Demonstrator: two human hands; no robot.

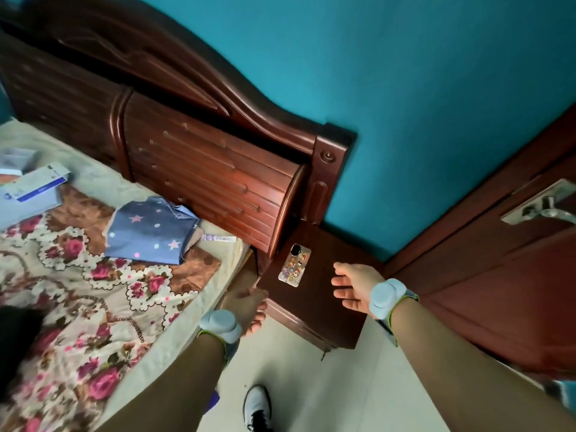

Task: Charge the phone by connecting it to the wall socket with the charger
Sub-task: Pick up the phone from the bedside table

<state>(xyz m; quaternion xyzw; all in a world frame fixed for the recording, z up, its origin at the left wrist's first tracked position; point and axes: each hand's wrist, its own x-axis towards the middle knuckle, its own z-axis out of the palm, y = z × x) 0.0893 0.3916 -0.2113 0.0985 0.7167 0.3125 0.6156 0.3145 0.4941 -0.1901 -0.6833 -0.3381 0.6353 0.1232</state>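
A phone [295,265] in a sticker-covered case lies face down on the dark wooden nightstand [321,310] beside the bed. My right hand [352,288] hovers over the nightstand just right of the phone, palm up, fingers relaxed, holding nothing. My left hand [249,310] hangs in the gap between bed and nightstand, blurred, fingers loosely curled, with nothing visible in it. No charger or wall socket shows in this view.
The bed [93,291] with a floral cover fills the left, with a blue starry cloth [152,232] and boxes [34,185] on it. A wooden headboard [202,169] backs onto the teal wall. A red-brown door [498,260] with a metal handle [545,207] stands right. My shoe [257,406] is on pale floor tiles.
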